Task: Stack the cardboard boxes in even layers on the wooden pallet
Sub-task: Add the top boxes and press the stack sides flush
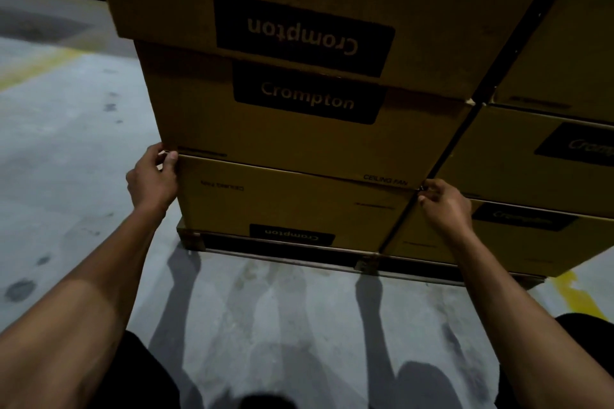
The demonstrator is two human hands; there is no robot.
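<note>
Brown cardboard boxes with dark "Crompton" labels stand stacked on a low wooden pallet [365,261]. In the near column a bottom box [282,206] carries a middle box [299,136] and a top box [299,10]. My left hand [153,176] grips the left corner where the middle box meets the bottom box, fingers curled round the edge. At the right corner of that same seam my right hand [445,202] pinches the edge, beside the gap to the neighbouring column of boxes [531,159].
Grey concrete floor [66,149] spreads to the left and in front of the pallet. Yellow painted lines mark the floor at far left [36,70] and at lower right [574,292]. My shadow and dark clothing fill the bottom of the view.
</note>
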